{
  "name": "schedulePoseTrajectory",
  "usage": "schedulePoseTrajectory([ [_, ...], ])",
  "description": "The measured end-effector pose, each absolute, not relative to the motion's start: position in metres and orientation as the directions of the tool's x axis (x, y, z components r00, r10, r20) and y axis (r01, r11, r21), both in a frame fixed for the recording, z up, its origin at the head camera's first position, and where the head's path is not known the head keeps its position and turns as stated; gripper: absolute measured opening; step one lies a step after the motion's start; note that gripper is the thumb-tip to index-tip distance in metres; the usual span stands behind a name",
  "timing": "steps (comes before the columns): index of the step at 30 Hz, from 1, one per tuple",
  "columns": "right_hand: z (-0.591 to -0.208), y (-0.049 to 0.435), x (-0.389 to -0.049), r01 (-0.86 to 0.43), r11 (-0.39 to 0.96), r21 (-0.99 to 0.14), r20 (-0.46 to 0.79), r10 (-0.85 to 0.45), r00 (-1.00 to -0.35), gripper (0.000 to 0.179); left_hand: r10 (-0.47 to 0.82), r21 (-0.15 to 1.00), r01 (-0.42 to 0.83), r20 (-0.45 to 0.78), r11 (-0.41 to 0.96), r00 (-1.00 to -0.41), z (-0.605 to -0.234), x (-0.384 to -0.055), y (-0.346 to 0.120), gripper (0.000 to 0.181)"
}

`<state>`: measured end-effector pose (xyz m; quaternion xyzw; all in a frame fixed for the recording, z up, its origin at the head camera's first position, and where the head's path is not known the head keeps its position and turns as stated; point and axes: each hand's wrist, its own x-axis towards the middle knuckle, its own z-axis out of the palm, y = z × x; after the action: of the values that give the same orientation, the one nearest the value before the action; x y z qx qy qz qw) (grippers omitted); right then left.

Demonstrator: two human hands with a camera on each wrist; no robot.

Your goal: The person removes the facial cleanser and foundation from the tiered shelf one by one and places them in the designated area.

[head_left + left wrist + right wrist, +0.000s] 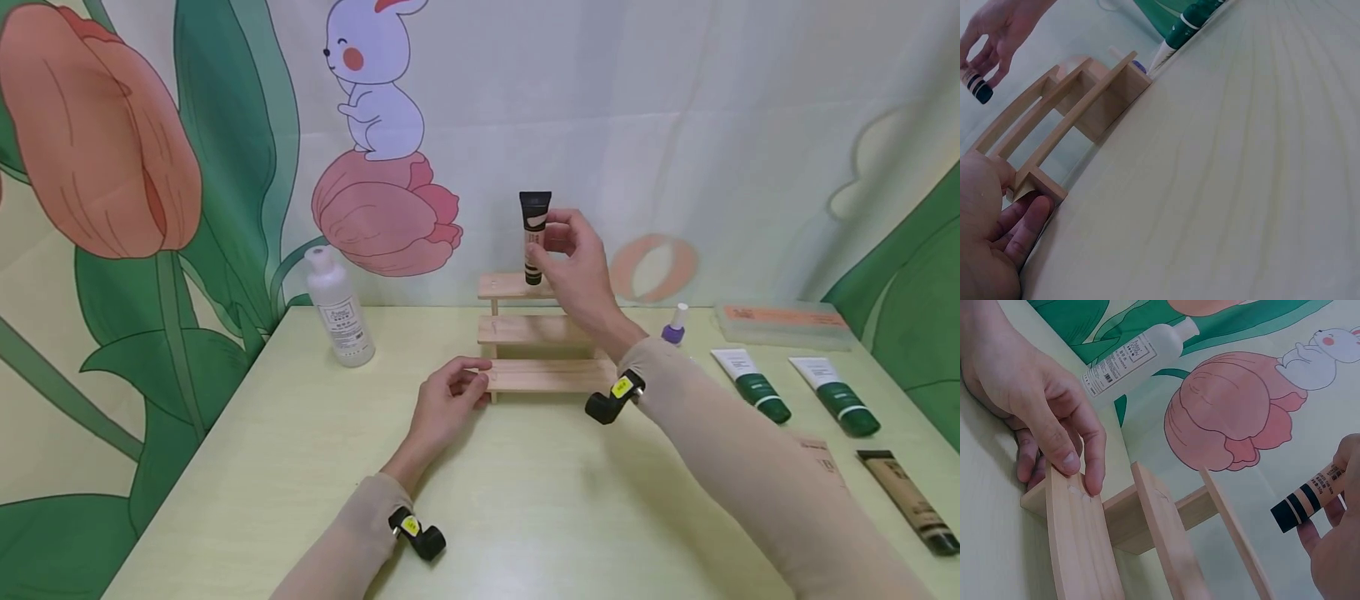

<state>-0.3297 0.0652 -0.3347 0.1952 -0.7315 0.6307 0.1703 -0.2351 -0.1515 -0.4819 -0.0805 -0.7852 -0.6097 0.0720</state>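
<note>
A three-step wooden stand [547, 377] is in the middle of the table, by the back cloth. At its left end my left hand [450, 393] grips the lowest step, thumb and fingers around the plank end, as the right wrist view confirms. My right hand [583, 271] pinches a small beige squeeze tube [533, 237] with black ends, held upright over the top step. The right wrist view shows the tube's black-banded end [1294, 509] beyond the steps. In the left wrist view, the right hand [1007, 34] and tube appear above the stand.
A white bottle [341, 312] stands left of the stand. To the right are a purple-and-white bottle [675, 325], two green-and-white tubes [753, 387], a brown tube [907, 500] and a clear flat case [783, 325]. My right sleeve partly covers a pinkish item [823, 461].
</note>
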Motion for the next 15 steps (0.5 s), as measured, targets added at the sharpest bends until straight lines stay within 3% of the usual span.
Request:
schedulePoseTrajectory([
  [9,-0.322,0.110,-0.311,-0.496,0.113,-0.861,0.498,-0.011,-0.867,0.034,0.040,0.945,0.202,0.199,0.256,-0.979,-0.483,-0.238,-0.152,0.019],
  [15,-0.320,0.157,-0.288,-0.492,0.223,-0.842,0.513,0.049,-0.857,0.037,0.041,0.947,0.192,0.188,0.258,-0.981,-0.483,-0.237,-0.153,0.019],
])
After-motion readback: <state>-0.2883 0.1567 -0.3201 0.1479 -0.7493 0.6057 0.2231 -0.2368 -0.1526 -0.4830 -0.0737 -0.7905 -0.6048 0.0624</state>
